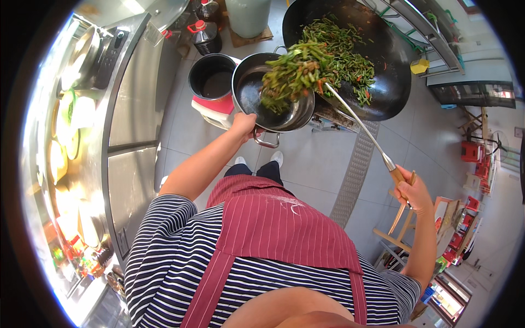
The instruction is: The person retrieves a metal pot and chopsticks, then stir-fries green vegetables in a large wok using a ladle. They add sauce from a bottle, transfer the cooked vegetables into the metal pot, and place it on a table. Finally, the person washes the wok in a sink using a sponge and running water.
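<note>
My left hand (245, 125) grips the near rim of a stainless steel pot (302, 115), beside its loop handle (267, 142). Heaped chopped green vegetables with red bits (293, 71) are over the pot's mouth, blurred at their lower edge. They hide the head of a long metal cooking utensil (357, 115). Its wooden handle is in my right hand (414, 192), which also holds a pair of wooden chopsticks (397, 217). More of the same cooked vegetables (348, 61) lie in a large black wok (391, 82) just beyond the pot, to the right.
Left of the pot, a dark inner pot (213, 65) sits on a red-and-white base (219, 108). Red-capped bottles (205, 37) and a pale cylinder (248, 16) stand behind. A steel counter (135, 90) runs along the left. A drain grate (354, 176) crosses the tiled floor.
</note>
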